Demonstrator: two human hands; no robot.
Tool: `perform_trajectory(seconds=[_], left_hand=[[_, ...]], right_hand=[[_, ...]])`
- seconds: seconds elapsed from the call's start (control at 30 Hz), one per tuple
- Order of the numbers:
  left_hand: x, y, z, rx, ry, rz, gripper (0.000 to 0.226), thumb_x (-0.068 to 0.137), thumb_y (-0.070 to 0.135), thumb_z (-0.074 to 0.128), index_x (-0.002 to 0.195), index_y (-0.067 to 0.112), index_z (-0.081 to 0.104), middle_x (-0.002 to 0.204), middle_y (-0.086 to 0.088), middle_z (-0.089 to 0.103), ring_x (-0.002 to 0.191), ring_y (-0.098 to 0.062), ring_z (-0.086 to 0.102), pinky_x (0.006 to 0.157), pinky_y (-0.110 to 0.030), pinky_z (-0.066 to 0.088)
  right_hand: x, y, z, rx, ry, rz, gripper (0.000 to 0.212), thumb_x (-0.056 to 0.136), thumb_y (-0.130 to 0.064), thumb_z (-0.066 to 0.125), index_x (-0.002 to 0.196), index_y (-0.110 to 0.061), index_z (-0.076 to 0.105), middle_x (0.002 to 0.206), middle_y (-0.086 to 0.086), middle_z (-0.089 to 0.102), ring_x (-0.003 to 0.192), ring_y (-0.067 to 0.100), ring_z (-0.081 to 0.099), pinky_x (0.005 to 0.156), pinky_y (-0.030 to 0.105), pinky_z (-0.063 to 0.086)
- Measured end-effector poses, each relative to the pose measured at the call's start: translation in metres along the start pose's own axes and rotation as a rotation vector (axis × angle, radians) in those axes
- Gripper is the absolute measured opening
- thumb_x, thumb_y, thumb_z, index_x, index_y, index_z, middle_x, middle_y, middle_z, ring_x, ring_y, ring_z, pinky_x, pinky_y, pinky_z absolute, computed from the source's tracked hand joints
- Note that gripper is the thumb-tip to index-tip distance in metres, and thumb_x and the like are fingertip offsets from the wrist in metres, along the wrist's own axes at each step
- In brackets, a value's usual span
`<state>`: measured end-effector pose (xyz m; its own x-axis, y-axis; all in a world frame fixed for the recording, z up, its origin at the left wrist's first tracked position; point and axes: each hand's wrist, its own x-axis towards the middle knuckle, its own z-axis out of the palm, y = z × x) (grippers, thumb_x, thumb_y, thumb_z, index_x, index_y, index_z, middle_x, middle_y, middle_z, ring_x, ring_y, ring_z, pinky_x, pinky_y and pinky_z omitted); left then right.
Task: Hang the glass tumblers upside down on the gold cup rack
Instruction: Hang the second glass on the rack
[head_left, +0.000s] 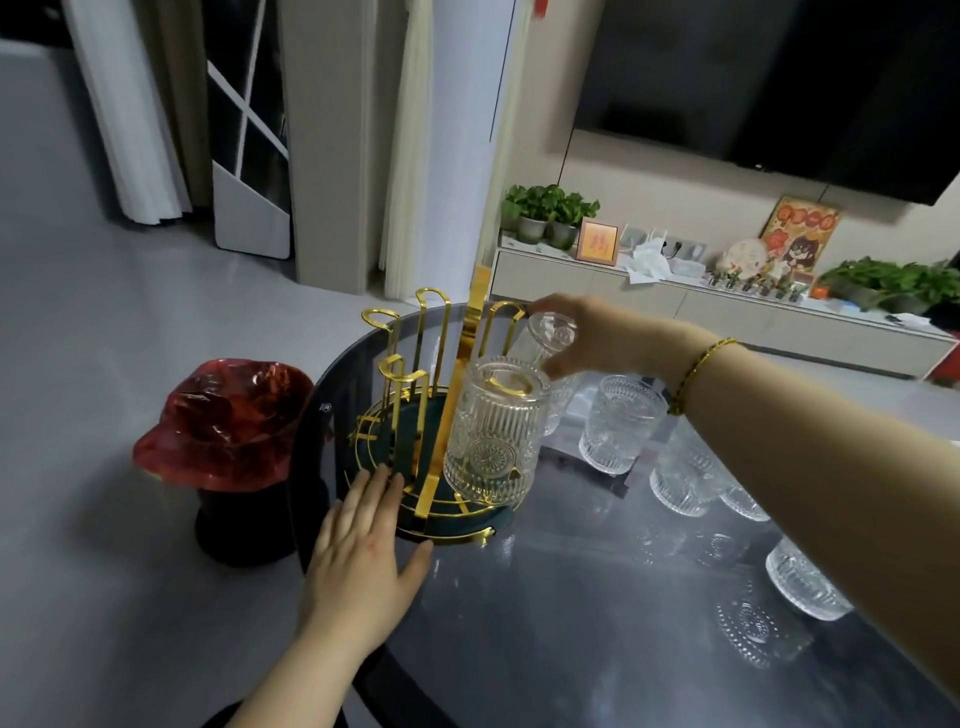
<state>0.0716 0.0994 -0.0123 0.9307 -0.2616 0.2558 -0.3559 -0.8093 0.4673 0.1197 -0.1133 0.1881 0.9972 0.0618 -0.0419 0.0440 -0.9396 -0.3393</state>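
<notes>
Head view: gold cup rack (415, 415) stood mid-frame on dark glossy round table (571, 623), thin wire loops on round green base. One ribbed, embossed glass tumbler (493, 431) hung upside down on near right peg. Right hand (587, 338), upper centre, fingers closed around second tumbler (545, 340), inverted and tilted, right beside far right loop. Left hand (363, 545), lower centre, lay flat with fingers spread, fingertips touching base rim. Four upright tumblers (621, 423) waited at right. Bin with crinkled red bag (228, 421) stood left, on floor.

Bare forearms; gold beaded bracelet (698, 371) on right wrist.
</notes>
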Motion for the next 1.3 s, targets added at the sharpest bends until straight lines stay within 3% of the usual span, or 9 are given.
perform_trajectory(seconds=[0.17, 0.33, 0.63, 0.87, 1.0, 1.07, 1.13, 1.2, 1.3], left_hand=[[-0.001, 0.001, 0.0, -0.001, -0.003, -0.002, 0.069, 0.09, 0.046, 0.037, 0.141, 0.021, -0.002, 0.154, 0.005, -0.005, 0.124, 0.0, -0.023, 0.11, -0.029, -0.009], [-0.001, 0.0, 0.001, 0.02, -0.003, 0.003, 0.069, 0.09, 0.045, 0.036, 0.141, 0.021, -0.003, 0.154, 0.005, -0.006, 0.125, -0.001, -0.023, 0.112, -0.031, -0.006], [-0.001, 0.001, 0.001, 0.017, 0.008, 0.007, 0.069, 0.09, 0.044, 0.038, 0.141, 0.019, 0.0, 0.154, 0.002, -0.004, 0.125, -0.002, -0.022, 0.112, -0.031, -0.005], [-0.002, 0.006, -0.006, -0.01, 0.003, 0.003, 0.068, 0.089, 0.044, 0.041, 0.141, 0.016, 0.006, 0.154, -0.002, 0.002, 0.14, -0.014, -0.005, 0.114, -0.033, -0.002], [-0.009, 0.016, -0.014, -0.018, 0.004, 0.006, 0.065, 0.089, 0.042, 0.044, 0.14, 0.014, 0.014, 0.153, -0.004, 0.011, 0.141, -0.018, 0.003, 0.114, -0.035, 0.002], [-0.022, 0.027, -0.013, -0.05, 0.025, 0.026, 0.062, 0.088, 0.041, 0.047, 0.138, 0.014, 0.023, 0.151, -0.003, 0.02, 0.14, -0.018, 0.009, 0.114, -0.037, 0.003], [-0.041, 0.045, -0.008, -0.073, 0.003, 0.103, 0.063, 0.086, 0.053, 0.042, 0.136, 0.018, 0.028, 0.147, 0.005, 0.023, 0.138, -0.011, 0.009, 0.113, -0.031, -0.001], [-0.055, 0.066, 0.001, -0.12, -0.077, 0.181, 0.063, 0.084, 0.057, 0.038, 0.136, 0.023, 0.029, 0.146, 0.011, 0.022, 0.135, -0.005, 0.007, 0.111, -0.026, -0.003], [-0.061, 0.095, 0.015, -0.121, -0.172, 0.232, 0.056, 0.089, 0.046, 0.043, 0.138, 0.028, 0.022, 0.151, 0.01, 0.015, 0.138, -0.006, 0.003, 0.112, -0.026, -0.003]], right_hand=[[0.004, -0.002, 0.007, -0.002, -0.012, -0.024, 0.071, 0.071, -0.008, 0.067, 0.132, -0.013, 0.032, 0.141, 0.012, 0.037, 0.127, 0.025, 0.036, 0.103, 0.03, 0.028], [0.006, 0.001, 0.012, -0.019, -0.03, -0.044, 0.069, 0.072, -0.011, 0.067, 0.132, -0.014, 0.033, 0.142, 0.01, 0.036, 0.128, 0.025, 0.036, 0.108, 0.037, 0.029], [0.004, 0.007, 0.014, -0.011, -0.037, -0.035, 0.072, 0.073, -0.011, 0.066, 0.134, -0.013, 0.028, 0.144, 0.009, 0.033, 0.129, 0.026, 0.034, 0.108, 0.036, 0.028], [-0.036, 0.019, 0.005, 0.056, 0.121, 0.012, 0.073, 0.073, -0.023, 0.066, 0.134, -0.02, 0.026, 0.143, 0.01, 0.032, 0.13, 0.028, 0.028, 0.109, 0.04, 0.025], [-0.095, 0.051, 0.006, 0.013, 0.284, 0.048, 0.068, 0.075, -0.026, 0.064, 0.133, -0.021, 0.028, 0.142, 0.006, 0.033, 0.127, 0.025, 0.028, 0.106, 0.036, 0.024], [-0.128, 0.069, 0.016, 0.06, 0.434, 0.058, 0.062, 0.074, -0.023, 0.064, 0.129, -0.019, 0.035, 0.136, 0.005, 0.04, 0.124, 0.022, 0.031, 0.102, 0.028, 0.025], [-0.158, 0.087, 0.03, 0.135, 0.612, 0.09, 0.055, 0.072, -0.017, 0.067, 0.122, -0.014, 0.044, 0.126, 0.008, 0.047, 0.119, 0.024, 0.038, 0.097, 0.024, 0.025], [-0.185, 0.105, 0.053, 0.187, 0.801, 0.186, 0.051, 0.068, -0.012, 0.07, 0.115, -0.008, 0.049, 0.12, 0.014, 0.052, 0.114, 0.028, 0.044, 0.097, 0.027, 0.028], [-0.219, 0.126, 0.096, 0.216, 1.055, 0.388, 0.06, 0.062, -0.009, 0.075, 0.114, -0.001, 0.049, 0.12, 0.022, 0.052, 0.114, 0.034, 0.045, 0.099, 0.024, 0.023]])
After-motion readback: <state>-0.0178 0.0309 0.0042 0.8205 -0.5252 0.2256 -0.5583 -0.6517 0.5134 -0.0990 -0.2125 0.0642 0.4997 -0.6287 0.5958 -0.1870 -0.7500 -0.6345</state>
